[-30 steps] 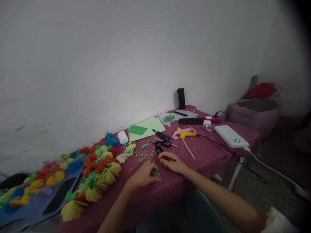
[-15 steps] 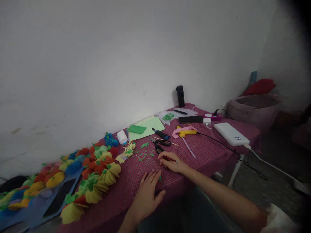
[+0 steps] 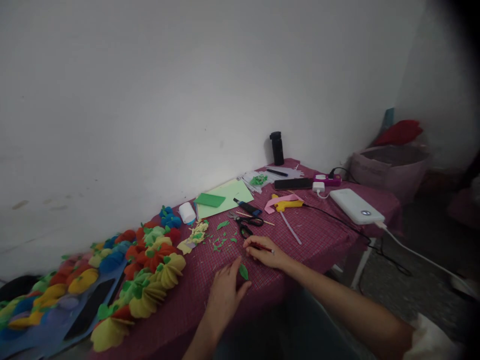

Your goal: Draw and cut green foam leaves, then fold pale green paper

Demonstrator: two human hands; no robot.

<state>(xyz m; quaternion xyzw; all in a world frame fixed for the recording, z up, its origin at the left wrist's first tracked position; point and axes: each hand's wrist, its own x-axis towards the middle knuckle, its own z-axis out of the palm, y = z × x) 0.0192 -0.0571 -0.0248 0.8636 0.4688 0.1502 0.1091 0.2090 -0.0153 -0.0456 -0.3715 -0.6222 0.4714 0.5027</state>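
My left hand (image 3: pixel 225 287) rests on the checked tablecloth (image 3: pixel 202 300) with its thumb and forefinger apart. Between them lies a small green leaf-shaped cutout (image 3: pixel 243 271), and I see no grip on it. Close by, my right hand (image 3: pixel 264 254) is closed around a slim dark red pencil (image 3: pixel 261 246), which sticks out to the right. Just beyond the right hand lie black-handled scissors (image 3: pixel 246 227). Small green scraps (image 3: pixel 222 243) and another green leaf piece (image 3: pixel 222 225) are scattered left of the scissors.
Colourful pumpkin-like pieces (image 3: pixel 150 272) crowd the left side. Green sheets (image 3: pixel 228 195), a box cutter (image 3: pixel 247 206) and a yellow glue gun (image 3: pixel 287 203) lie farther back. The glue gun's cord trails past a white power bank (image 3: pixel 356 206). A black bottle (image 3: pixel 277 149) stands by the wall.
The left hand's fingers have drawn back and bunched closer together, so the green leaf cutout shows in full. The right hand keeps the pencil in nearly the same place.
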